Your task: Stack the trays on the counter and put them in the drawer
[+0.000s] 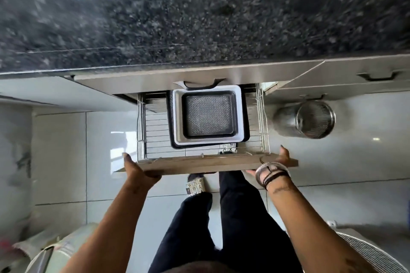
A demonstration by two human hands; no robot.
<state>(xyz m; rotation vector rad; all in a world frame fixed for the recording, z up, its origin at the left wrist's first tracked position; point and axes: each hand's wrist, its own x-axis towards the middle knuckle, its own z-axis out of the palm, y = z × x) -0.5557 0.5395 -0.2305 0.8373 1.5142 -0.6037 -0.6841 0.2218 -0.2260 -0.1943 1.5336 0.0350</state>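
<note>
- so the drawer [206, 163] under the counter [199, 17] is pulled out, and you're looking straight down into its wire basket [155, 131]
- the trays [208, 115] are already in there as a nested stack: a dark tray at the bottom, a white one [177, 117] sitting in it, then a smaller dark one with a patterned mesh-looking floor [208, 115] on top
- stack sits toward the back and a bit right of the middle of the basket, with bare wire grid showing to its left and in front of it
- left hand [137, 168] is wrapped around the left end of the wooden drawer front, fingers underneath, thumb up over the top edge
- right hand [275, 162] is doing the same at the right end, gripping the front panel; there's a bunch of bangles and dark bands on that wrist [271, 173]
- neither hand touches the trays, both are on the drawer front only
- counter top is dark speckled granite, a bit blurry here
- a perforated steel canister [310, 118] hangs off the cabinet front to the right of the drawer
- down below you can see dark trousers [233, 217] and one patterned slipper [196, 185] on the pale tiled floor [62, 150]
- another drawer handle [377, 76] shows up at the far right
</note>
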